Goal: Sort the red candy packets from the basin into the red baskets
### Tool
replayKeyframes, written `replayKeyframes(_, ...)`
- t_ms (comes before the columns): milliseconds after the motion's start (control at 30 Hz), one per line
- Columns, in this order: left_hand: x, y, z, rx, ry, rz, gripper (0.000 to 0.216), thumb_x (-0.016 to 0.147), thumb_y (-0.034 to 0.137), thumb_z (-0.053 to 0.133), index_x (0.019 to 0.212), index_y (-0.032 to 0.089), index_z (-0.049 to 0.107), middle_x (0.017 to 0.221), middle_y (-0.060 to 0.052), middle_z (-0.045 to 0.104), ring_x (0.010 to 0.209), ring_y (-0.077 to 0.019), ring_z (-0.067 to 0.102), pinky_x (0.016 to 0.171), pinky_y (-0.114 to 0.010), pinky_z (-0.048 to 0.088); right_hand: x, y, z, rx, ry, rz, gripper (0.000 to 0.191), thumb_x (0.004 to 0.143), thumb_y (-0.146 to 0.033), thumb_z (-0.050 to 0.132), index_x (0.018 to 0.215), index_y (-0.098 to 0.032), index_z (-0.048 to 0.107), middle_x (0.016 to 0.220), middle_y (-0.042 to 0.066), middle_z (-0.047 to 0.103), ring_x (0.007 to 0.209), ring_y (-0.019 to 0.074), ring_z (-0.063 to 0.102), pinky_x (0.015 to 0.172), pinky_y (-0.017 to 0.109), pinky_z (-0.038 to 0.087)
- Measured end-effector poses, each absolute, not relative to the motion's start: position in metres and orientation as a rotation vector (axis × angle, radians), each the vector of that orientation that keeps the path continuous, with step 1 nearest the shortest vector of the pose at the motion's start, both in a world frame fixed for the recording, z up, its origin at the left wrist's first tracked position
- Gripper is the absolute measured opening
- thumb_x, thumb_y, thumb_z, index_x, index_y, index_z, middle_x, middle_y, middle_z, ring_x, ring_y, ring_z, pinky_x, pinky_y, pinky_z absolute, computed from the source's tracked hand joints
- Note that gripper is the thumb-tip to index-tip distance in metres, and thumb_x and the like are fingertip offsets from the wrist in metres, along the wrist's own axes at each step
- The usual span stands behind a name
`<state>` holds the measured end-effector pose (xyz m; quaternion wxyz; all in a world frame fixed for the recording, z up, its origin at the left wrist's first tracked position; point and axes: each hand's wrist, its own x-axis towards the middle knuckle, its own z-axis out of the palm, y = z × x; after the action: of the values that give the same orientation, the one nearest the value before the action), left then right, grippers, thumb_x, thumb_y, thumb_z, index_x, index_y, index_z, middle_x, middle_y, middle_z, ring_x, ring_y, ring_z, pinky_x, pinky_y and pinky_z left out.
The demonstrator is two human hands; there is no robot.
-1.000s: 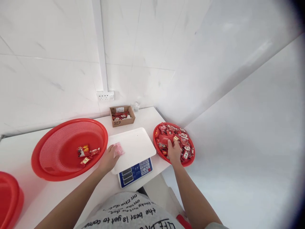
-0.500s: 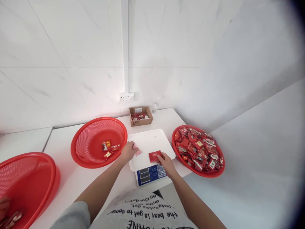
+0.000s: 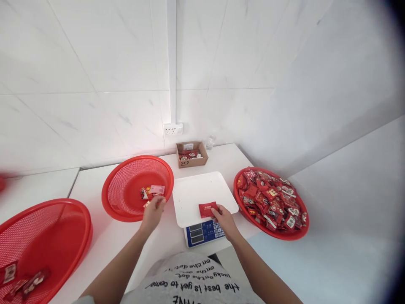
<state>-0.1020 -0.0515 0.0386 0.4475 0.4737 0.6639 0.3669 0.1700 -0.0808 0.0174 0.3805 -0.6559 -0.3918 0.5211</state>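
My left hand (image 3: pixel 153 215) is over the near right rim of the middle red mesh basket (image 3: pixel 122 213), fingers loosely bent and apart with nothing seen between them. Just beyond its fingertips, a pink packet (image 3: pixel 157 189) is over several small wrapped packets (image 3: pixel 145 193) in that basket; whether it has landed on them I cannot tell. My right hand (image 3: pixel 224 219) pinches the right end of a flat red packet (image 3: pixel 207 209) above the front of the white tray (image 3: pixel 196 185) of a digital scale. The scale's blue panel (image 3: pixel 202 233) with displays and keys is partly behind the hand.
At right stands a red basket (image 3: pixel 239 205) heaped with red packets. An open cardboard box (image 3: pixel 193 162) of packets is behind the scale, with a clear plastic item (image 3: pixel 210 142) beside it. Another red basket (image 3: pixel 85 236) at left holds several packets.
My left hand has moved left from the scale tray to the middle basket, and the pink packet has left its fingers. My right hand still holds the red packet. The co-worker's hand at left is gone.
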Motion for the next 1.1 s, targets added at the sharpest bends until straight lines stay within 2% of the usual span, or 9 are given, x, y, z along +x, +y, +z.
replayKeyframes(133,-0.061,-0.083,0.039,1.247,1.260,0.669,0.041,0.074,0.050,0.056,0.097,0.016,0.058,0.077,-0.002,0.060,0.063,-0.0141,0.054,0.060,-0.027,0.043,0.147,-0.089,0.035,-1.524,-1.130,1.498,0.028,0.072,-0.043,0.057,0.087,-0.019,0.059,0.077,0.002,0.064,0.064,0.0151,0.054,0.058,0.027,0.041)
replayKeyframes(233,-0.044,-0.095,0.040,1.181,1.122,0.570,0.037,0.076,0.051,0.053,0.086,0.015,0.058,0.069,0.000,0.058,0.062,-0.0127,0.051,0.060,-0.026,0.040,0.133,-0.096,0.041,-1.421,-1.231,1.590,0.024,0.073,-0.041,0.057,0.084,-0.019,0.059,0.073,0.000,0.061,0.062,0.0130,0.051,0.058,0.026,0.040)
replayKeyframes(333,-0.041,-0.100,0.040,1.145,1.126,0.553,0.034,0.077,0.050,0.053,0.075,0.016,0.054,0.060,0.003,0.051,0.058,-0.0113,0.045,0.058,-0.025,0.036,0.129,-0.103,0.041,-1.423,-1.241,1.632,0.023,0.073,-0.042,0.058,0.078,-0.019,0.056,0.067,-0.001,0.057,0.058,0.0116,0.049,0.057,0.026,0.039)
replayKeyframes(500,-0.046,-0.102,0.041,1.214,1.136,0.545,0.034,0.075,0.050,0.055,0.069,0.017,0.053,0.060,0.003,0.051,0.059,-0.0116,0.043,0.059,-0.025,0.033,0.129,-0.110,0.039,-1.469,-1.266,1.654,0.027,0.072,-0.045,0.059,0.071,-0.019,0.052,0.057,-0.004,0.051,0.053,0.0108,0.045,0.055,0.025,0.037)
replayKeyframes(833,-0.046,-0.103,0.054,1.189,1.162,0.524,0.045,0.075,0.060,0.048,0.067,0.017,0.052,0.060,0.003,0.049,0.061,-0.0126,0.042,0.060,-0.025,0.033,0.126,-0.115,0.049,-1.435,-1.287,1.728,0.035,0.072,-0.052,0.059,0.074,-0.018,0.054,0.061,-0.002,0.054,0.054,0.0110,0.047,0.057,0.026,0.039)
replayKeyframes(1100,-0.042,-0.103,0.064,1.183,1.091,0.623,0.041,0.075,0.056,0.052,0.065,0.017,0.053,0.058,0.003,0.049,0.058,-0.0120,0.042,0.059,-0.025,0.033,0.122,-0.120,0.065,-1.355,-1.328,1.761,0.036,0.072,-0.055,0.058,0.071,-0.019,0.056,0.059,-0.001,0.055,0.055,0.0124,0.049,0.059,0.027,0.041)
